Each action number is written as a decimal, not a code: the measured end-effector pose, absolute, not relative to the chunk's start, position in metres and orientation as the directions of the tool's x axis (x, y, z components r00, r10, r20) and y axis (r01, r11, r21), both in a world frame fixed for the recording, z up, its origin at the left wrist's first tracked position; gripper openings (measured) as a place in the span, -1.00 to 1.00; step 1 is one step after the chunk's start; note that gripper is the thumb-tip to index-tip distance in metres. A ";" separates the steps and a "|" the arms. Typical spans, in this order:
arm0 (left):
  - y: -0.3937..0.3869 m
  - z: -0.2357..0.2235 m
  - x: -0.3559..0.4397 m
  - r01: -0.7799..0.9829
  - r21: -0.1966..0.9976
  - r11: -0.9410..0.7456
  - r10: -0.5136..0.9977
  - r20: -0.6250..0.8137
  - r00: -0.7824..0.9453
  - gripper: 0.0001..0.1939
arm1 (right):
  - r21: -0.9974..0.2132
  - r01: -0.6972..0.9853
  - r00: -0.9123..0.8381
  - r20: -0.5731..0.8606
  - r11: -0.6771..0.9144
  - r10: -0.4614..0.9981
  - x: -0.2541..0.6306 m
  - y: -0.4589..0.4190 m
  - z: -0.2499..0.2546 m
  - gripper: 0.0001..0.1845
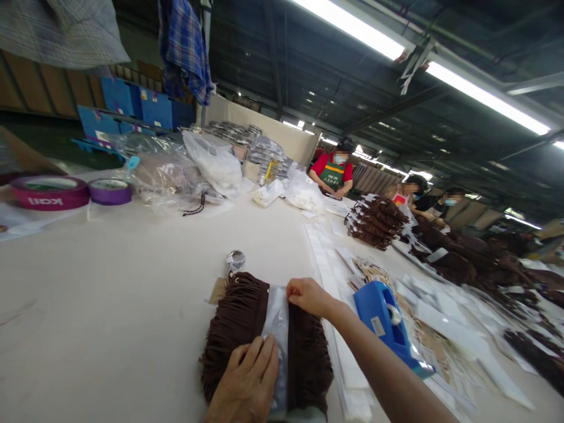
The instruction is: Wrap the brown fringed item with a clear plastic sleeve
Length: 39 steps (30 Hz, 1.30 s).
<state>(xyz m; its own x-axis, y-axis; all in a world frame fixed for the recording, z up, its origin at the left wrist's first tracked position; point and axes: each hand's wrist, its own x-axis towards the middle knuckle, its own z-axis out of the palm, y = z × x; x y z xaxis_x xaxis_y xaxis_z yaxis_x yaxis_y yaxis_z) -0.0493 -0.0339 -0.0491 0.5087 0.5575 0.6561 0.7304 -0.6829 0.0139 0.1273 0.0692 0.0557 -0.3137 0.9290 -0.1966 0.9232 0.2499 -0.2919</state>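
Observation:
A dark brown fringed bag [238, 329] lies on the table in front of me, with a strip of clear plastic [277, 311] down its middle. My left hand [251, 376] rests on the lower part of the bag and the plastic, fingers stretched out and lying flat. At the upper edge, my right hand [308, 295] is closed in a pinch on the brown bag beside the strip. Just above the bag's upper left corner are a shiny round metallic item [235, 259] and a small tan tag [217, 290].
A blue tape dispenser [381, 323] stands to the right, among white and tan papers. Pink tape [50, 192] and purple tape [110, 191] lie left. Plastic bags [215, 164] and stacked brown fringed pieces [376, 220] sit farther back. A co-worker [332, 173] works across the table.

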 end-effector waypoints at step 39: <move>-0.043 -0.052 -0.077 0.694 -0.325 -0.642 0.258 0.761 0.595 -0.74 | 0.216 0.749 -0.599 0.626 0.627 0.499 0.135 -0.060 -0.027 -0.68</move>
